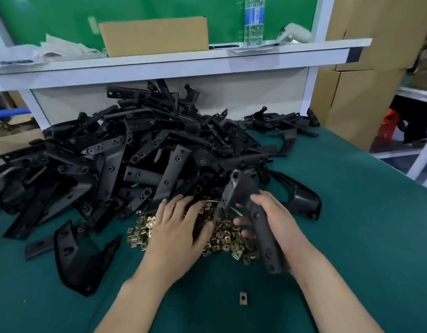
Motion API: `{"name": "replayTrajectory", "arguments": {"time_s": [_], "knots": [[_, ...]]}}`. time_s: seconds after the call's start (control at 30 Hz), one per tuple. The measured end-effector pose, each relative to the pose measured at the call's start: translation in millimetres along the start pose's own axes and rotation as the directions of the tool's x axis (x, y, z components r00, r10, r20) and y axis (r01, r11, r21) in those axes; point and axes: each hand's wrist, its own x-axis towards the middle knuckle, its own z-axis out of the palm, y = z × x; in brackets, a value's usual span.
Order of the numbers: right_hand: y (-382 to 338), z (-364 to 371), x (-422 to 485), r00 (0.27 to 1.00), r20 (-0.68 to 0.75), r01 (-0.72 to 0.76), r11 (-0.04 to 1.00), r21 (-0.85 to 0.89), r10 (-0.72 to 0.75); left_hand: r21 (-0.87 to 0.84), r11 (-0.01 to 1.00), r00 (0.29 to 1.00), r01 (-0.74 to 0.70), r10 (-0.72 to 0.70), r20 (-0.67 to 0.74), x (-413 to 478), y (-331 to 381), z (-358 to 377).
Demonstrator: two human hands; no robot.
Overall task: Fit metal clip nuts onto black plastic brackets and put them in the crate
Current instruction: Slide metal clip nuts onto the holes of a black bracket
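One bracket [242,188] clasped in right grip [279,224]; left grip [178,229] — spread flat over clip nuts [231,241]

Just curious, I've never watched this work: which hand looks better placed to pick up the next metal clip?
The left hand, most likely. It lies open on the clip nut pile, seemingly holding nothing, while the right hand grips a black bracket.

- Left hand [181,227] lies palm down, fingers spread, over the clip nut heap's [231,241] left side.
- Right hand [275,219], above the heap's right edge, grips a black bracket [241,188].
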Motion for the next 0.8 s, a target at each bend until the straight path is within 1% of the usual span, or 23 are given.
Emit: {"name": "replayTrajectory", "arguments": {"time_s": [0.03, 0.1, 0.2, 0.3, 0.37, 0.47, 0.5, 0.53, 0.6, 0.67, 0.73, 0.8], "knots": [[0.3, -2.3, -2.0, 1.000, 0.011, 0.007, 0.999, -0.050, -0.006, 0.061, 0.998, 0.999, -0.004, 0.001, 0.040, 2.3, -0.8, 4.4], [0.4, -3.8, -5.0, 0.999, 0.040, 0.005, 0.998, -0.070, -0.002, 0.108, 0.994, 0.996, 0.015, -0.025, 0.091, 9.2, -4.4, 10.3], [-0.6, -0.6, -5.6, 0.995, 0.092, -0.021, 0.999, -0.032, 0.023, 0.097, 0.993, 0.989, 0.066, -0.078, 0.126, 27.5, -15.9, 13.7], [0.5, -0.4, -4.1, 0.992, 0.126, -0.024, 0.999, -0.047, 0.030, 0.075, 0.994, 0.986, 0.083, -0.093, 0.137, 41.0, -22.3, 16.7], [-0.2, -2.3, -3.8, 0.990, 0.143, -0.014, 0.999, -0.043, 0.020, 0.020, 0.995, 0.990, 0.096, -0.098, 0.102, 44.2, -21.1, 13.5], [-3.5, -4.5, -4.5, 0.980, 0.197, 0.021, 1.000, 0.002, -0.021, -0.059, 0.997, 0.998, 0.050, -0.053, -0.046, 33.7, -17.1, 3.8], [-4.0, -4.6, -5.0, 0.979, 0.196, 0.048, 0.999, 0.000, -0.047, -0.070, 0.997, 0.996, 0.037, -0.042, -0.075, 27.4, -16.7, 1.0], [-4.6, -4.6, -5.5, 0.980, 0.180, 0.092, 0.996, -0.021, -0.086, -0.072, 0.997, 0.998, 0.031, -0.035, -0.058, 20.4, -15.6, -1.6], [-6.7, -4.6, -7.0, 0.971, 0.137, 0.209, 0.973, -0.094, -0.195, -0.030, 0.999, 0.994, 0.044, -0.040, 0.105, 5.9, -11.3, -3.9], [-8.7, -3.9, -9.0, 0.953, 0.118, 0.294, 0.944, -0.153, -0.277, 0.022, 0.999, 0.966, 0.035, -0.039, 0.257, -3.2, -9.1, 0.4], [-10.3, -2.8, -11.6, 0.942, 0.085, 0.334, 0.907, -0.257, -0.324, 0.009, 1.000, 0.958, 0.030, -0.032, 0.285, -5.5, -3.9, 4.6], [-12.9, -1.6, -12.5, 0.937, 0.059, 0.332, 0.827, -0.454, -0.345, 0.004, 1.000, 0.965, -0.002, 0.000, 0.263, -4.6, 2.5, 7.9]]}}
